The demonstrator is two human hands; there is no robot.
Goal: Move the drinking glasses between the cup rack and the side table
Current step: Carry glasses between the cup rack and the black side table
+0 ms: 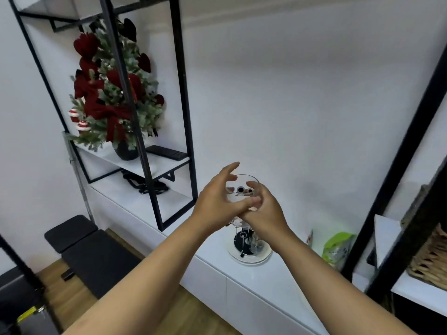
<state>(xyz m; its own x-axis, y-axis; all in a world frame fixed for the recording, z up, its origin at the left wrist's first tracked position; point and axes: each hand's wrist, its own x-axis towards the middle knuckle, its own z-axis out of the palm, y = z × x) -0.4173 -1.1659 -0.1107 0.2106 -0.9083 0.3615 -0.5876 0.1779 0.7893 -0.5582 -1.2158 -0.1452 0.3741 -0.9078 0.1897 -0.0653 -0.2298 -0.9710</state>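
Midway through a transfer, as far as one view can show: a clear drinking glass (242, 189) is held up in the air between both hands, above and slightly in front of the cup rack (249, 240). The right hand (263, 211) wraps its fingers around the lower body of the glass; the left hand (217, 204) touches the near side with its thumb across the wall of the glass, while its upper fingers are spread and only loosely curved toward the rim. The glass stands roughly upright, mouth up, and touches neither rack nor counter.

The rack sits on a round white plate (260, 258) on the long white counter (271, 281), directly beneath the wrists. Its dark post and pegs show below the hands, and something clear, probably one more glass, hangs on it, though blur and the hands hide how many remain. A green packet (337, 247) lies on the counter to the right of the rack, well apart from the glass.

Judgement of progress: one glass is in transit; whether it is leaving the rack or being returned cannot be told. No side table with set-down glasses appears, so the count of glasses already moved is unknown. What remains, at minimum, is placing this glass and handling any others on the rack.
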